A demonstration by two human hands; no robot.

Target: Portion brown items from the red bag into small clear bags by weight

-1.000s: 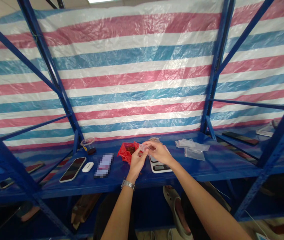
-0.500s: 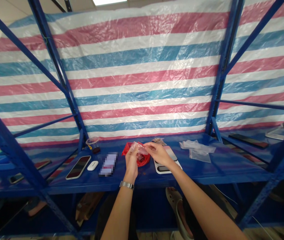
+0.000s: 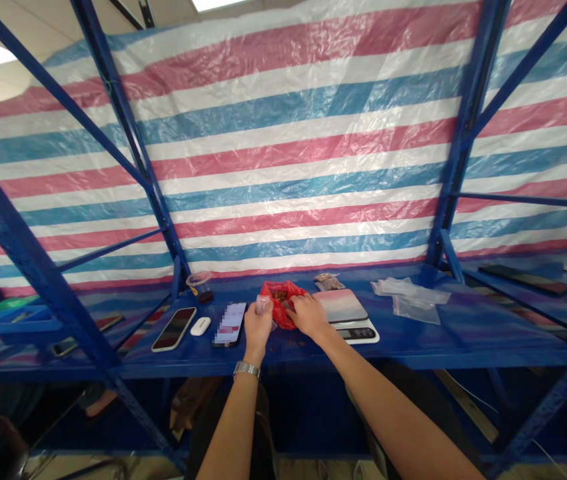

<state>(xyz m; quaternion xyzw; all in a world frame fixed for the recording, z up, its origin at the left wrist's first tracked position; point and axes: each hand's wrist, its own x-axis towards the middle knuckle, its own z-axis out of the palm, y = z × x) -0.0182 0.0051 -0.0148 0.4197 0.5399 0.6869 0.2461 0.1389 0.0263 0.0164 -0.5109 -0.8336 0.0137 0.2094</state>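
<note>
In the head view my left hand (image 3: pixel 258 327) is closed around a small clear plastic bag (image 3: pixel 264 305), at the left side of an open red plastic bag (image 3: pixel 286 320). Small brown pieces (image 3: pixel 279 294) lie inside the red bag. My right hand (image 3: pixel 309 316) has its fingers curled down into the right side of the red bag; the fingertips are partly hidden, and what they pinch cannot be made out. Just right of that hand stands a white kitchen scale (image 3: pixel 346 305) with a dark display strip.
A filled clear bag (image 3: pixel 328 282) lies behind the scale, and flat clear zip bags (image 3: pixel 416 300) to its right. Leftward are a phone with a lit screen (image 3: pixel 230 324), a white earbud case (image 3: pixel 200 326), another phone (image 3: pixel 174 329) and a plastic cup (image 3: pixel 200 287). Blue posts (image 3: pixel 128 143) frame the shelf.
My hands were together over the red bag at the clear bag. Now they are apart: the left holds the clear bag at the left, the right has gone down into the red bag.
</note>
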